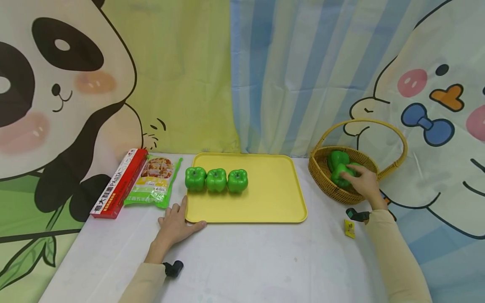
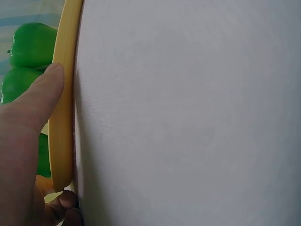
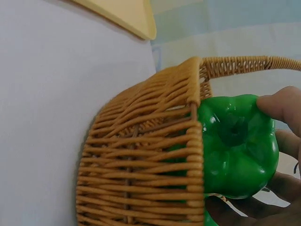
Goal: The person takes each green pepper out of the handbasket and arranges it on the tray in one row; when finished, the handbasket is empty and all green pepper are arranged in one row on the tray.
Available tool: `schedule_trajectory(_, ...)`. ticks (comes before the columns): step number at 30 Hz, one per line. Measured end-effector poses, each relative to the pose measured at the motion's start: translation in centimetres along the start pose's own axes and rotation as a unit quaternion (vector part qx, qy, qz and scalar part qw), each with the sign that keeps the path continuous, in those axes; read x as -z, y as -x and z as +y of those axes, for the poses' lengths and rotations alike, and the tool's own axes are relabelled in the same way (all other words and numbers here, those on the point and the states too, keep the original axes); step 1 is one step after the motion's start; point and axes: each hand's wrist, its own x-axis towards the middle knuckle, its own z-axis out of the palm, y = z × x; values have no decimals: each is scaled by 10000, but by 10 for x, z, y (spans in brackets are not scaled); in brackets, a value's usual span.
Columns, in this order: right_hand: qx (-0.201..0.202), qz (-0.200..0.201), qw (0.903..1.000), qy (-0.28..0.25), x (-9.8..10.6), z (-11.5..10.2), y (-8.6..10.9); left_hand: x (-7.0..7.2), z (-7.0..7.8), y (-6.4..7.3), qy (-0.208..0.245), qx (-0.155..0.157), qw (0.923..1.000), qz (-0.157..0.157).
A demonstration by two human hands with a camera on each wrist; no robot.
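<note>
My left hand [image 1: 176, 224] rests at the near left corner of a yellow tray [image 1: 273, 202], index finger along its left side and thumb touching the front rim. Three green bell peppers [image 1: 217, 180] stand in a row at the tray's left part. At the right, my right hand [image 1: 364, 183] reaches into a wicker basket [image 1: 326, 182] and grips a green bell pepper [image 3: 235, 150] by its sides, thumb near the top. In the right wrist view this pepper shows above the basket's rim. Another green bell pepper [image 1: 337, 158] lies behind it in the basket, and more green shows beneath.
Left of the tray lie a green food packet [image 1: 151, 181] and a red pasta box [image 1: 119, 184]. A small yellow sachet [image 1: 350, 229] lies in front of the basket. The basket's handle [image 1: 363, 121] arches upright. A printed curtain [image 1: 265, 75] hangs behind the white table [image 1: 265, 261].
</note>
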Motion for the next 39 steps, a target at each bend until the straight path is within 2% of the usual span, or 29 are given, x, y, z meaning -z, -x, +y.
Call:
schedule_trajectory(7,151,393,9985,-345,3,-12,4,-1,-1,-1,-31,10,10000,8)
schedule_trajectory(16,7,536,9972,-522,0,-22,9,-1,-2,0,-42,6,10000,-12)
schedule_trajectory(28,559,591,9927,-890,-3,-46,11,1,0,1,10,-43,10000,39)
schedule_trajectory(35,1017,438,9910,-758,-14,-60,6,0,-1,-1,-7,-31,10000,9)
schedule_trajectory(39,1136,440,9893,-798,-20,-66,3,-1,-2,-2,-11,-22,10000,9)
